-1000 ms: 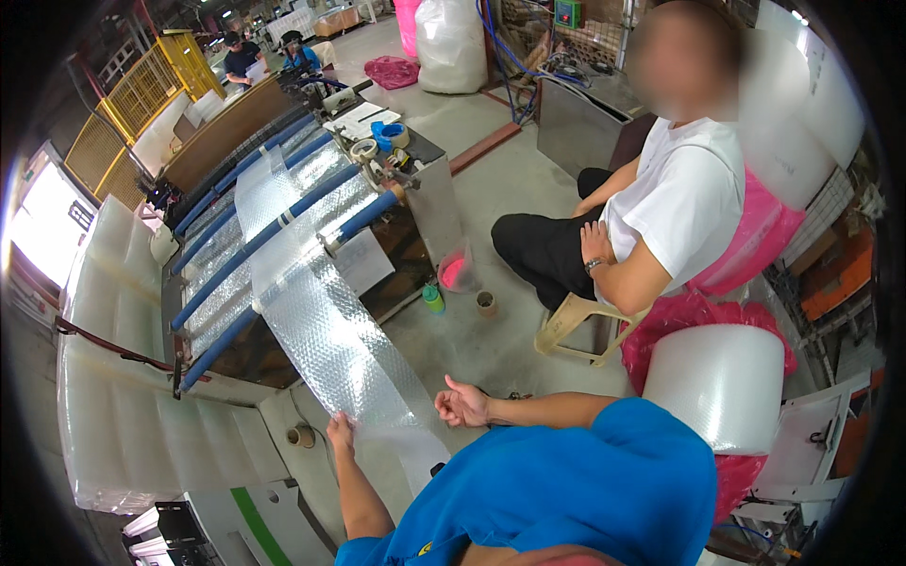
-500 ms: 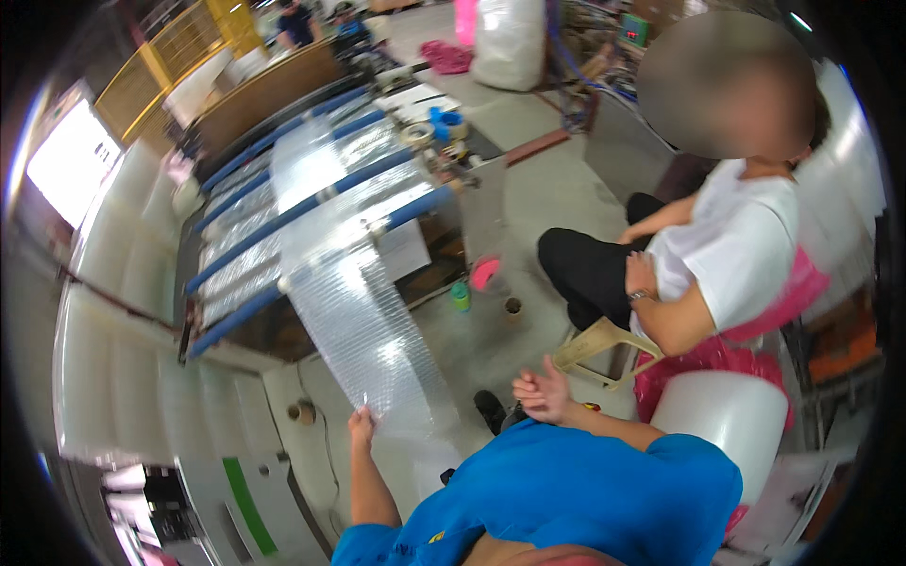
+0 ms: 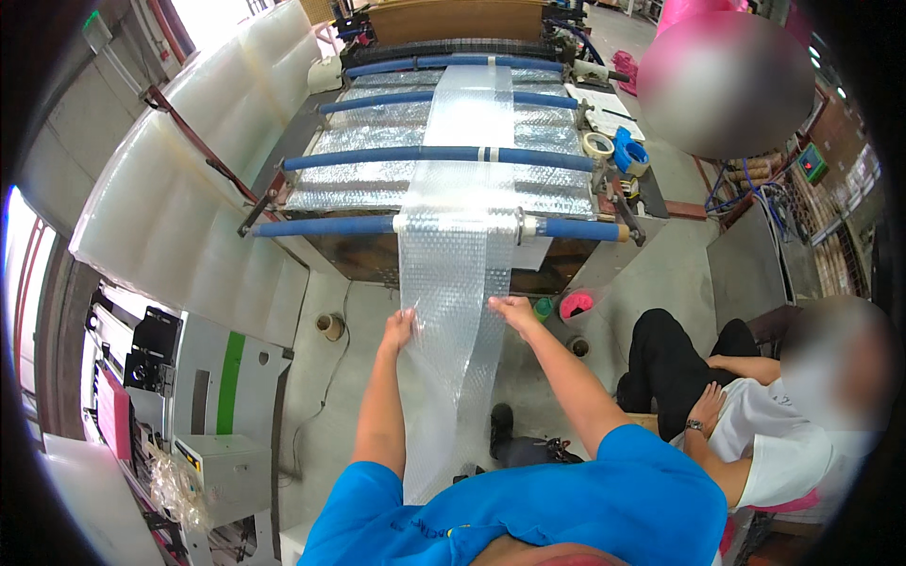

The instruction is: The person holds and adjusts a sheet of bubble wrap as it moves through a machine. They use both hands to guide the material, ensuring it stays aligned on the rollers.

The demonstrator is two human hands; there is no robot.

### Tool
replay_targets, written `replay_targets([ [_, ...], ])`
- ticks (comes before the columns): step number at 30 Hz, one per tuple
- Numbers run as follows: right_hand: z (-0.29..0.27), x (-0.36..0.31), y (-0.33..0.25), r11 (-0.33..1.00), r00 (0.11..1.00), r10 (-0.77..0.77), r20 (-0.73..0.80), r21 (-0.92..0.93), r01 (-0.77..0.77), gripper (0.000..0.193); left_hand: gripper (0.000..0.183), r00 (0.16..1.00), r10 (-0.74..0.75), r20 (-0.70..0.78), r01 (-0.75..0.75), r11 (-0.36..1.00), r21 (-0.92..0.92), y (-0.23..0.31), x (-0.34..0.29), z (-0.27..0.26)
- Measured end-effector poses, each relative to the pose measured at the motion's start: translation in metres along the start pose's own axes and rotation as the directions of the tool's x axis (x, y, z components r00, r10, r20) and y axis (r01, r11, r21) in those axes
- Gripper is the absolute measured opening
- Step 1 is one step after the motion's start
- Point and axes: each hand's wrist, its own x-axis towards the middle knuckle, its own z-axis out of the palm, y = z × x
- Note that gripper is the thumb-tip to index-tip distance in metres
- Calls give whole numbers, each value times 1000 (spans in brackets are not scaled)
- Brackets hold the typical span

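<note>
A long strip of clear bubble wrap comes over the blue rollers of a machine and hangs down toward my body. My left hand is closed on the strip's left edge. On the opposite edge, a little higher up, my right hand pinches the film. Between my hands the strip is creased and partly folded over itself. Its lower end runs down in front of my blue shirt. The front blue roller lies just beyond my hands.
Tape rolls and a paper sheet lie at the machine's right side. A seated person in a white shirt is close on my right. A pink-topped container and a cardboard core stand on the floor. Large wrapped rolls line the left.
My view has turned to face the machine squarely. My right hand, free and open before, has reached forward and taken the strip's right edge. My left hand still holds the left edge.
</note>
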Motion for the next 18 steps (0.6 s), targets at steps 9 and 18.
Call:
replay_targets([
  [9,-2,20,-70,926,949,-165,-270,288,243,18,44,876,27,-482,-24,1000,13,114,-3,17],
  [18,39,-37,-45,719,994,51,100,687,-106,36,79,942,-285,176,323,911,-255,18,-16,15],
])
